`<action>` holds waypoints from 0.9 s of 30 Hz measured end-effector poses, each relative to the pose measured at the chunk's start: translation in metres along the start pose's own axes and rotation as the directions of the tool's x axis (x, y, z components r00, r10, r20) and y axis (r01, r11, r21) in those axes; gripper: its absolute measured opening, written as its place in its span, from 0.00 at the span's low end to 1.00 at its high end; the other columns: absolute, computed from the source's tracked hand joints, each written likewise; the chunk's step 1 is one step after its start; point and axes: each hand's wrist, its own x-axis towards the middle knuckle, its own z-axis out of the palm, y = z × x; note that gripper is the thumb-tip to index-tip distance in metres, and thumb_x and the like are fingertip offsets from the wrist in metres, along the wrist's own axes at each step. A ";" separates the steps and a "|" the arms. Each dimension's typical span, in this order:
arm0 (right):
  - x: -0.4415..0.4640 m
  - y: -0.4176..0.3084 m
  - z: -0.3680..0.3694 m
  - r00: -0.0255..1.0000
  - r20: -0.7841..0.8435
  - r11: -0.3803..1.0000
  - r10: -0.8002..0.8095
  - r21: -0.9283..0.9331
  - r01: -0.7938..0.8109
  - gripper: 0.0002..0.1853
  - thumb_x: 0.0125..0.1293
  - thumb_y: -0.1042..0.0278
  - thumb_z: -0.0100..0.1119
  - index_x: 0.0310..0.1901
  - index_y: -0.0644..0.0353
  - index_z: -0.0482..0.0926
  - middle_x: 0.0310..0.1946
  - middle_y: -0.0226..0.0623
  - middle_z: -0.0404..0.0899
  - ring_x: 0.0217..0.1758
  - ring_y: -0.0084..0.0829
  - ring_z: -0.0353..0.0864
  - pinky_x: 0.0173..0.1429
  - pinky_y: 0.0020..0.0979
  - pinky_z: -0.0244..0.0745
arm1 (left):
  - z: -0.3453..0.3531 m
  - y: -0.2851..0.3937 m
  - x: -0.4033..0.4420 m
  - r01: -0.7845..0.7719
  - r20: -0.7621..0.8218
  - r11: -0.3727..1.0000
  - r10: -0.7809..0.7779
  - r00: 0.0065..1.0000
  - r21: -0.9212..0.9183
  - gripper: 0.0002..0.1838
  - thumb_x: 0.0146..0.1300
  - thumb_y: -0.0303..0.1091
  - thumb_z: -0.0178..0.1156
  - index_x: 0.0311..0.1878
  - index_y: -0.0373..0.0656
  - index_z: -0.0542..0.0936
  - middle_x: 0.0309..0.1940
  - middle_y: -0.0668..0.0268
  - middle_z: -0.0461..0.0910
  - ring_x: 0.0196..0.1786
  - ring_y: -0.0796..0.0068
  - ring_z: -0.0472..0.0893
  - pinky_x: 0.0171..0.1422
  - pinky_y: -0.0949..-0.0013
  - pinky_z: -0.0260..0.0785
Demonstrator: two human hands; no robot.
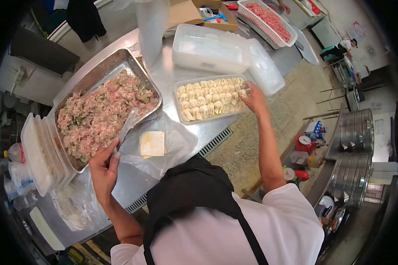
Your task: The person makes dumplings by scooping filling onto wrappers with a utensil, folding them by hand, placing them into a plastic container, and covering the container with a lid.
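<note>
My left hand point(105, 167) is at the near edge of a metal tray point(155, 106) of minced filling point(102, 110), its fingers closed round a flat, pale tool point(128, 125) that reaches over the filling. Beside it, a stack of square wrappers point(152, 143) lies on a clear plastic bag point(180, 138). My right hand point(254, 98) is at the right end of a clear plastic container point(180, 118) with rows of folded dumplings point(204, 98). Its fingers are bent together around a pale dumpling, partly hidden by them.
Empty plastic containers point(210, 47) stand behind the dumplings, with a lid point(266, 68) at their right. A white basket point(289, 43) of meat is farther back. Stacked boxes point(40, 154) are at the left. Another person point(340, 47) is far off at the right.
</note>
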 end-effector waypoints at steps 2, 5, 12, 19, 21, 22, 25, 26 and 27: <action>0.001 0.011 0.008 0.999 -0.048 0.995 -0.022 -0.097 0.017 0.20 0.47 0.71 0.73 0.43 0.65 0.79 0.38 0.51 0.82 0.44 0.49 0.81 0.50 0.40 0.76 | -0.002 -0.002 -0.002 0.034 -0.008 0.999 -0.034 0.999 0.020 0.22 0.57 0.17 0.61 0.56 0.39 0.82 0.30 0.73 0.75 0.29 0.85 0.65 0.33 0.80 0.58; 0.001 0.025 0.017 0.995 -0.072 0.992 0.064 -0.107 -0.071 0.23 0.41 0.74 0.77 0.41 0.64 0.79 0.34 0.49 0.84 0.38 0.43 0.84 0.45 0.37 0.77 | -0.004 -0.005 -0.003 0.042 -0.020 0.999 -0.042 0.999 0.029 0.22 0.57 0.17 0.61 0.56 0.39 0.82 0.29 0.73 0.74 0.29 0.85 0.65 0.33 0.80 0.57; 0.002 0.029 0.031 0.979 -0.081 0.973 0.186 -0.125 -0.195 0.23 0.38 0.72 0.78 0.40 0.61 0.82 0.38 0.50 0.84 0.42 0.48 0.85 0.46 0.41 0.78 | 0.002 -0.010 -0.006 0.114 -0.027 0.993 -0.113 0.993 0.031 0.21 0.57 0.19 0.61 0.56 0.38 0.82 0.31 0.71 0.78 0.28 0.85 0.65 0.32 0.79 0.58; -0.024 -0.061 0.031 0.990 -0.113 0.992 -0.090 -0.102 0.078 0.16 0.52 0.74 0.71 0.44 0.60 0.84 0.43 0.41 0.85 0.46 0.38 0.86 0.45 0.36 0.80 | -0.007 -0.030 -0.016 0.071 -0.119 0.993 -0.059 0.991 0.099 0.20 0.57 0.26 0.63 0.56 0.40 0.82 0.30 0.60 0.80 0.27 0.75 0.69 0.34 0.71 0.64; -0.046 -0.122 0.060 0.989 0.091 0.989 -0.115 0.107 0.106 0.14 0.53 0.75 0.70 0.44 0.60 0.84 0.41 0.42 0.85 0.45 0.38 0.85 0.47 0.34 0.80 | -0.006 -0.033 -0.016 0.145 -0.171 0.983 -0.125 0.977 0.112 0.21 0.58 0.26 0.63 0.56 0.41 0.82 0.30 0.57 0.80 0.27 0.73 0.70 0.34 0.70 0.65; -0.061 -0.150 0.077 0.960 0.246 0.962 -0.134 0.267 0.066 0.13 0.55 0.75 0.69 0.44 0.60 0.84 0.40 0.42 0.85 0.44 0.38 0.85 0.49 0.33 0.79 | -0.004 -0.039 -0.016 0.162 -0.164 0.980 -0.143 0.976 0.112 0.21 0.58 0.27 0.64 0.56 0.41 0.81 0.31 0.56 0.81 0.27 0.70 0.71 0.35 0.69 0.66; -0.098 -0.201 0.140 0.736 0.442 0.826 -0.513 0.488 0.282 0.10 0.56 0.73 0.68 0.40 0.60 0.84 0.39 0.40 0.84 0.42 0.37 0.84 0.45 0.34 0.79 | -0.002 -0.037 -0.017 0.199 -0.139 0.972 -0.182 0.973 0.121 0.21 0.58 0.27 0.64 0.57 0.41 0.81 0.34 0.53 0.82 0.28 0.66 0.74 0.36 0.66 0.68; -0.109 -0.213 0.162 0.706 0.393 0.788 -0.589 0.473 0.393 0.09 0.55 0.71 0.69 0.39 0.60 0.84 0.38 0.41 0.83 0.40 0.40 0.84 0.46 0.35 0.79 | -0.003 -0.034 -0.018 0.220 -0.121 0.965 -0.204 0.971 0.140 0.21 0.59 0.27 0.63 0.57 0.41 0.81 0.36 0.51 0.83 0.29 0.64 0.76 0.37 0.64 0.69; -0.117 -0.222 0.181 0.668 0.343 0.739 -0.661 0.452 0.500 0.09 0.54 0.70 0.69 0.37 0.61 0.84 0.37 0.42 0.82 0.39 0.42 0.83 0.46 0.36 0.78 | -0.004 -0.036 -0.020 0.225 -0.127 0.964 -0.208 0.970 0.143 0.21 0.59 0.27 0.63 0.57 0.41 0.81 0.36 0.51 0.83 0.29 0.64 0.76 0.37 0.64 0.69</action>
